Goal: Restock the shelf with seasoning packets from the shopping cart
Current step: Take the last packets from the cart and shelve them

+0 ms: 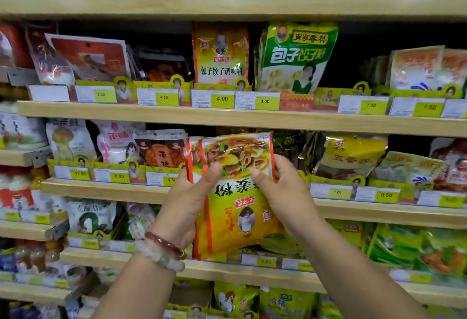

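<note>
Up close to the wooden supermarket shelves (227,116), both hands hold a small stack of yellow seasoning packets with red side edges and a food photo on the front (237,192). At least two packets can be counted from the staggered red edges at the top left; whether a third sits behind them cannot be told. The packets are upside down, the printed characters inverted, and they are held in the air in front of the third shelf board from the top, touching no shelf.

The left hand (192,200) grips the stack's left edge, thumb pressed across the front just below the food photo, fingers hidden behind. Two bracelets circle that wrist: one dark red bangle (164,241) and one string of pale beads (159,255). The right hand (285,192) pinches the right edge, thumb on the front, fingers curled around the side.

Five wooden shelf boards show clearly. On the second tier stand a yellow upright packet with a portrait (220,53) and, just beside it on the right, a green-and-white dumpling seasoning pouch (295,58). Below these two sit yellow price tags reading 4.00 (222,99) and 3.00 (264,101).
</note>
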